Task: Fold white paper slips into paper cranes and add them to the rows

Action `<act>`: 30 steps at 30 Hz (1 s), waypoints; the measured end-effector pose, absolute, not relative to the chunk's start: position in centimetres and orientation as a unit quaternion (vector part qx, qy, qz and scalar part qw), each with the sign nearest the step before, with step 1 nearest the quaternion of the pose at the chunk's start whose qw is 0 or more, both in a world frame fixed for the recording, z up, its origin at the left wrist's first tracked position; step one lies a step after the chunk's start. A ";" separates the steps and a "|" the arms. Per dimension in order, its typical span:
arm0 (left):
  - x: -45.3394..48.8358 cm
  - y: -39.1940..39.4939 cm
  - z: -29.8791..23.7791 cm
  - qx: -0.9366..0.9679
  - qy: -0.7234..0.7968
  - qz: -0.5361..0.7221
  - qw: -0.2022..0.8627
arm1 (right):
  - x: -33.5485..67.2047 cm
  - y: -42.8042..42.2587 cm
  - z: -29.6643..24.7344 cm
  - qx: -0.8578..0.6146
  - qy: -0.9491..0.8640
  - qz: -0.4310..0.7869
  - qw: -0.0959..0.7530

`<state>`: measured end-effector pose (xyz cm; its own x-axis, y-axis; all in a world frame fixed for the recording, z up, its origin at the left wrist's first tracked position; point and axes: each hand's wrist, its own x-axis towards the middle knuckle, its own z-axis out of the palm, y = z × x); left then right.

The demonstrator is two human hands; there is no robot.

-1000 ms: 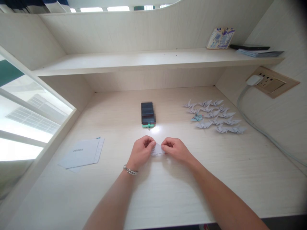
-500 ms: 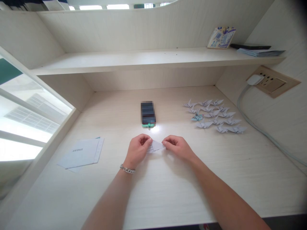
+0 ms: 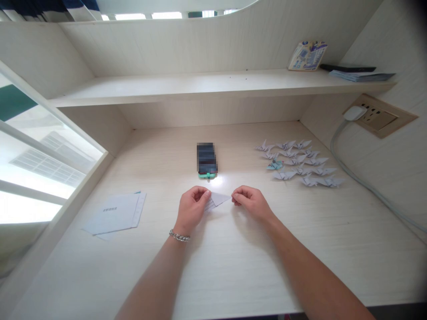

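Observation:
A small piece of folded paper (image 3: 220,198), white with print on one part, is held between my two hands above the desk. My left hand (image 3: 193,206) is closed on its left side, thumb on top. At the pointed right tip, the fingertips of my right hand (image 3: 251,202) pinch the paper. Just beyond my hands lies a phone (image 3: 207,158) with a blurred screen and a green edge at its near end. Several folded paper cranes (image 3: 296,160) stand in rows to the right, mostly white, with one blue crane (image 3: 275,165) among them.
Flat paper sheets (image 3: 116,214) lie in a stack at the left. A white cable (image 3: 353,171) runs from the wall socket (image 3: 382,116) down the right side. The shelf (image 3: 187,86) above carries a small packet (image 3: 307,56) and a pile of papers (image 3: 362,76).
My right hand has moved slightly to the right along the paper, and more of its pointed end now shows between my hands. The view has tilted slightly.

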<state>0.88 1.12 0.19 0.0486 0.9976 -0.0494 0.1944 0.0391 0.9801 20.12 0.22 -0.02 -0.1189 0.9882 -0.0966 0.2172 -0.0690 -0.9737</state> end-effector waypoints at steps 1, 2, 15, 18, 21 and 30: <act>1.0 1.1 0.1 0.546 0.542 0.426 0.476 | 20.0 0.3 -0.1 -0.529 -0.552 0.506 0.400; 1.1 1.1 0.0 0.546 0.539 0.425 0.480 | 19.8 0.3 -0.2 -0.520 -0.549 0.515 0.404; 1.6 -0.2 1.8 0.706 0.479 0.260 0.452 | 19.4 -0.7 0.6 -0.506 -0.661 0.461 0.306; 1.3 -0.1 2.0 0.705 0.478 0.250 0.461 | 19.8 -0.5 0.6 -0.502 -0.650 0.486 0.298; 0.9 0.3 2.0 0.695 0.484 0.253 0.467 | 20.5 -0.2 0.4 -0.501 -0.625 0.513 0.309; -0.1 0.8 2.0 0.662 0.488 0.249 0.512 | 21.4 0.2 0.6 -0.487 -0.601 0.538 0.334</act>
<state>-0.13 0.83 1.99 0.3996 0.9008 -0.1702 0.3914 0.0002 0.9202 21.36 0.17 0.56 -0.3024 0.9452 -0.1232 0.2264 -0.0543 -0.9725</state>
